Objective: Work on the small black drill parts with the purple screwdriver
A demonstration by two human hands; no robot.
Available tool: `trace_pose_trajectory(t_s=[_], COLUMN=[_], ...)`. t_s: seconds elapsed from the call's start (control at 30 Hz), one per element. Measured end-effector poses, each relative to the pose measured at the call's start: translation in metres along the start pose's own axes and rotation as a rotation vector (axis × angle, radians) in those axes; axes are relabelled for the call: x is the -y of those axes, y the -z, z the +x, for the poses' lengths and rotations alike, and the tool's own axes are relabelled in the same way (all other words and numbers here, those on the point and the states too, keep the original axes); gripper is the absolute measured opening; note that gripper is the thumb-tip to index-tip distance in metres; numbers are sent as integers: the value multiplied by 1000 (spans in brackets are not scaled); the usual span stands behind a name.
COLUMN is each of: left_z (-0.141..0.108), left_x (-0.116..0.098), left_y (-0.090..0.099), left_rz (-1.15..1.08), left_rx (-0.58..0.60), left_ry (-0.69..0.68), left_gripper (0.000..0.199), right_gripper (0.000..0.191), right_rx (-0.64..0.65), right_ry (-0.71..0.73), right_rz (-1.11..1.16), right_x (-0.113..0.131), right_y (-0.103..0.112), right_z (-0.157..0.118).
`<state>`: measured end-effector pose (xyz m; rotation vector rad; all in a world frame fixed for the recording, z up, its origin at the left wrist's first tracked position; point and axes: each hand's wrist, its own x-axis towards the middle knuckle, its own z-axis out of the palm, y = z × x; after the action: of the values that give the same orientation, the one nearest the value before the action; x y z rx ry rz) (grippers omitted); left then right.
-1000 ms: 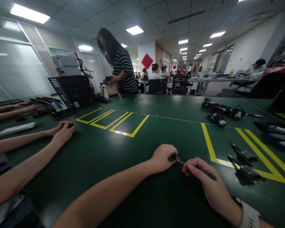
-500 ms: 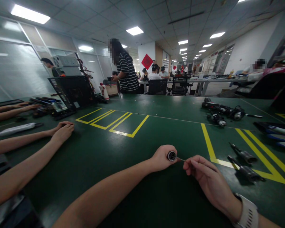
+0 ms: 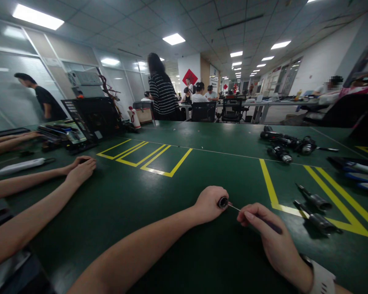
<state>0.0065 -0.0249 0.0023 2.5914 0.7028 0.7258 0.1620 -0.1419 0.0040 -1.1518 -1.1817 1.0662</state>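
Note:
My left hand [image 3: 209,205] is wrapped round a dark hollow metal cylinder [image 3: 223,202], its open round end facing me. A thin screwdriver-like tool [image 3: 272,226] with a dark handle is pinched in my right hand [image 3: 268,234]. Its slim metal shaft points left to the side of the cylinder, close by my left fingers. Whether the tip touches the cylinder, I cannot tell. Two similar metal cylinders with narrow shafts, one [image 3: 319,201] behind the other [image 3: 322,223], lie on the green table to the right of my right hand.
Yellow tape [image 3: 269,183] marks the green table [image 3: 159,200]. Several black reel-like tool parts [image 3: 306,145] lie at the back right, with blue-and-white items [image 3: 360,176] at the right edge. Another person's hands [image 3: 81,169] rest at the left, near a white tool [image 3: 21,166].
My right hand has shifted slightly right and down, and the tool's dark handle now shows. The cylinder has turned a little in my left hand. In the background, people have moved.

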Motion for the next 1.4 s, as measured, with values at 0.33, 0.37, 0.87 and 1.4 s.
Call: trace_pose_trajectory(t_s=[0.33,0.37,0.87,1.4], left_z=[1,1,2,3], left_x=[1,1,-2,0], left_y=[1,1,4,2], left_rz=[-84,-112,-46,-168], left_rx=[-18,-19,32,10], left_ry=[-2,6,-27,51], left_gripper=[19,19,18,16], right_gripper=[17,16,18,19], right_rx=[16,14,28,-22], right_ry=[-69,-93,-70,-77], right_rz=[164,207,80,133], right_x=[6,8,5,7], right_y=[-3,-3,-2,-3], right_z=[2,3,1,2])
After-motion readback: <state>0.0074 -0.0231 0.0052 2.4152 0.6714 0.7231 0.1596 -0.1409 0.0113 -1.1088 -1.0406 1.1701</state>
